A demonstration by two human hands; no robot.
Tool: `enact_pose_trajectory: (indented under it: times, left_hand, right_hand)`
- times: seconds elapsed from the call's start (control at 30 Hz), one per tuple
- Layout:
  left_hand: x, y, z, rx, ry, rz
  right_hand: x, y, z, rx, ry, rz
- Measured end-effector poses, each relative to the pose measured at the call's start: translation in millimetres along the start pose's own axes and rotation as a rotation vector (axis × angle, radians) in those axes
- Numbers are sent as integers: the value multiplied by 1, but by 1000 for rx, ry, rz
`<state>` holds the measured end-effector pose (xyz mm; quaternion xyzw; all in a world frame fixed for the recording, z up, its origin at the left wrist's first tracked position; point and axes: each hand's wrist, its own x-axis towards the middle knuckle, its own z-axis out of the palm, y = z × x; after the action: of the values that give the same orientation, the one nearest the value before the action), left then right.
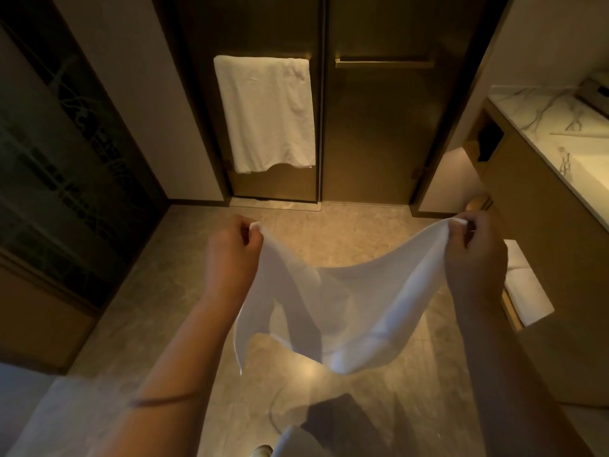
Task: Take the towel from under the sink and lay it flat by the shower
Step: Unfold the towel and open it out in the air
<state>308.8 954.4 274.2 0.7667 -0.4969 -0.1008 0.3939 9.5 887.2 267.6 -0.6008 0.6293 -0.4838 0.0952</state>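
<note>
A white towel (349, 308) hangs in the air above the tiled floor (346, 232), stretched between both hands and sagging in the middle. My left hand (230, 255) pinches its left corner. My right hand (474, 255) pinches its right corner. The towel's lower folds dangle loose toward me. The dark glass shower doors (372, 133) stand straight ahead, beyond the floor.
A second white towel (265, 113) hangs on the left shower door's bar; the right door's bar (384, 63) is bare. A marble vanity counter (540, 117) runs along the right, with folded white towels (524, 285) on a shelf beneath. A dark patterned panel (66, 153) fills the left wall.
</note>
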Motion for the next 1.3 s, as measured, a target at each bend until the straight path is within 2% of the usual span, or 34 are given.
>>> enact_pose_trajectory:
  times: [0.37, 0.67, 0.97, 1.17, 1.3]
  left_hand:
    - [-6, 16, 29, 27, -74, 69]
    - [22, 17, 56, 26, -128, 81]
    - [108, 16, 102, -63, -184, 90]
    - [192, 22, 127, -116, -148, 63]
    - [232, 19, 151, -121, -212, 34]
  right_hand:
    - [-1, 27, -2, 8, -87, 13]
    - [14, 37, 18, -30, -132, 37]
    - [70, 48, 76, -94, -148, 58]
    - [141, 44, 128, -154, -143, 72]
    - [162, 53, 161, -199, -128, 92]
